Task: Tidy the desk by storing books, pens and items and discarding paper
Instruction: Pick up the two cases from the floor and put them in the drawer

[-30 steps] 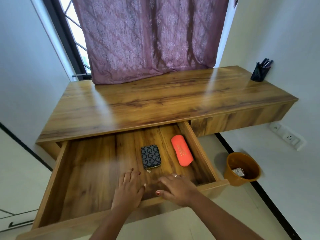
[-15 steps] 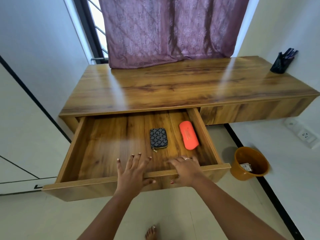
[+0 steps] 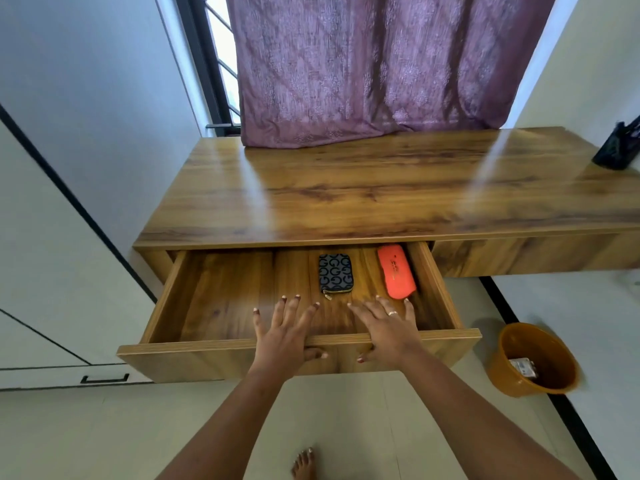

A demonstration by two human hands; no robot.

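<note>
Head view: both hands are pressing flat on the drawer's front edge [image 3: 207,344], left hand [image 3: 282,337] and right hand [image 3: 389,332] with fingers spread, gripping nothing; beyond them, the patterned pouch [image 3: 335,273] and orange case [image 3: 396,270] are lying by the drawer's right wall; farther off, the pen holder [image 3: 618,148] is sitting at the desk's [image 3: 346,195] far right corner

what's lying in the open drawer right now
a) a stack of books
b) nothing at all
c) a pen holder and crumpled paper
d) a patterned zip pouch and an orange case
d: inside the open drawer a dark patterned zip pouch lies beside an orange case, while the left hand and right hand rest flat on its front edge.
</note>
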